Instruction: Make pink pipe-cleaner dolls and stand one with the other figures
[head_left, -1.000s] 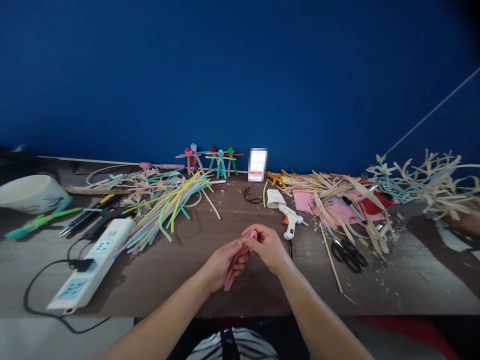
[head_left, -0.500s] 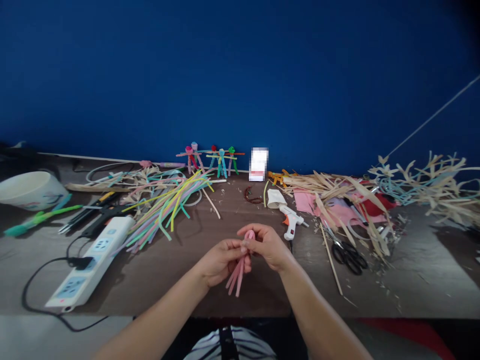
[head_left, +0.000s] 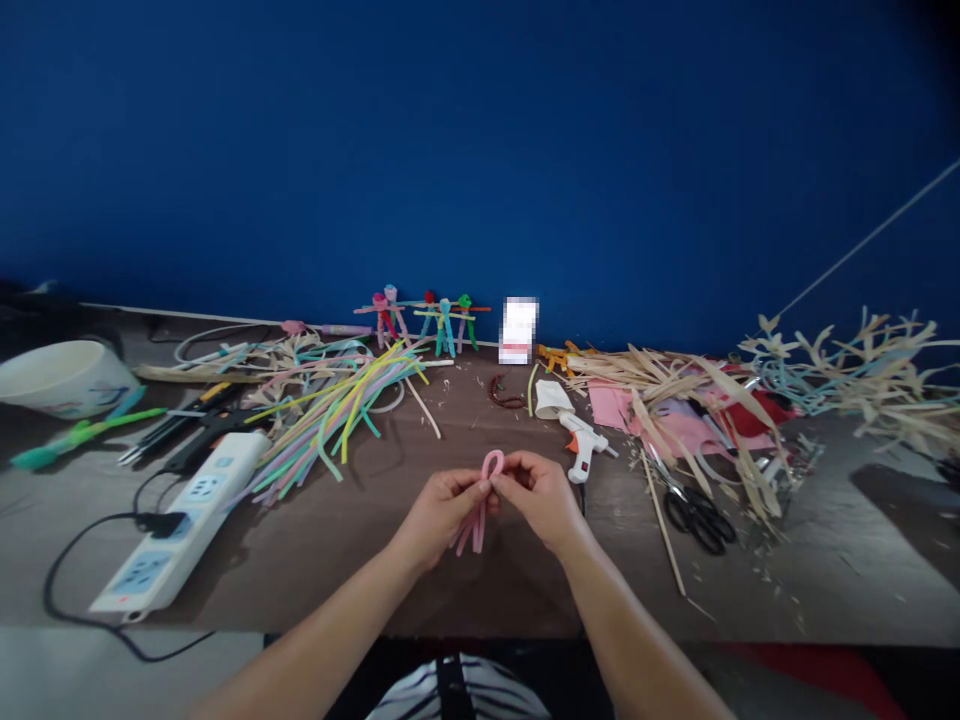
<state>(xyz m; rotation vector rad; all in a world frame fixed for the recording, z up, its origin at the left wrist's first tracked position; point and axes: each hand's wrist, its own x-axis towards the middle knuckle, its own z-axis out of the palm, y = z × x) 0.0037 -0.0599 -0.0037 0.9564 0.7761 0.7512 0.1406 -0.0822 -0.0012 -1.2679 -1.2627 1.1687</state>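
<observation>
Pink pipe cleaners, bent over into a loop at the top, are held above the table in front of me. Their loose ends hang down below my fingers. My left hand is closed, thumb and fingers pinching the bundle just under the loop. From the other side my right hand grips the same spot, its thumb and forefinger pressed on the pink strands. The two thumbs almost meet there. Beyond my right hand lies a white glue gun with an orange trigger.
A power strip, a heap of coloured pipe cleaners and a white bowl are on the left. Small pipe-cleaner figures stand by the blue wall, near a lit screen. Black-handled scissors and dried strips lie right.
My right fingers have slid down off the top of the bend, so the pink loop now shows open. The hanging ends have risen and tilted slightly.
</observation>
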